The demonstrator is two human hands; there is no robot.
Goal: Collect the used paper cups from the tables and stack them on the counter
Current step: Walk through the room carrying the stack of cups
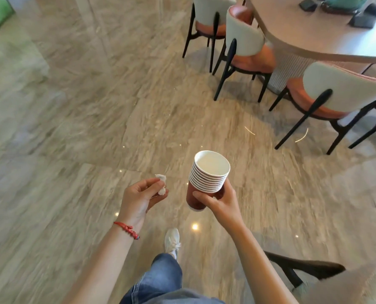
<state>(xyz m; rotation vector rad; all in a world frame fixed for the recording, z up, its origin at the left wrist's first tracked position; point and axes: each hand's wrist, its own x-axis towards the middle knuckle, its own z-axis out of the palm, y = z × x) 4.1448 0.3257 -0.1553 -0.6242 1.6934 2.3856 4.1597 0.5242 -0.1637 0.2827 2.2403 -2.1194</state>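
Carrying: right hand wraps its fingers round the lowest of the nested paper cups, held in the air above the marble floor.
Left hand: fingertips pinch a crumpled tissue.
Risk: the stack leans; a jolt mid-stride could slide the upper cups out.
Obstacle: a chair by the table stands near the path.
Counter: not in view.

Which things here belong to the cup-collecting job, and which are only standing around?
Part of the job:
- stack of paper cups, gripped by the right hand
- table, a place to collect from

Not part of it:
- crumpled tissue, pinched in the left hand
- chairs
- dark objects on the table
- floor
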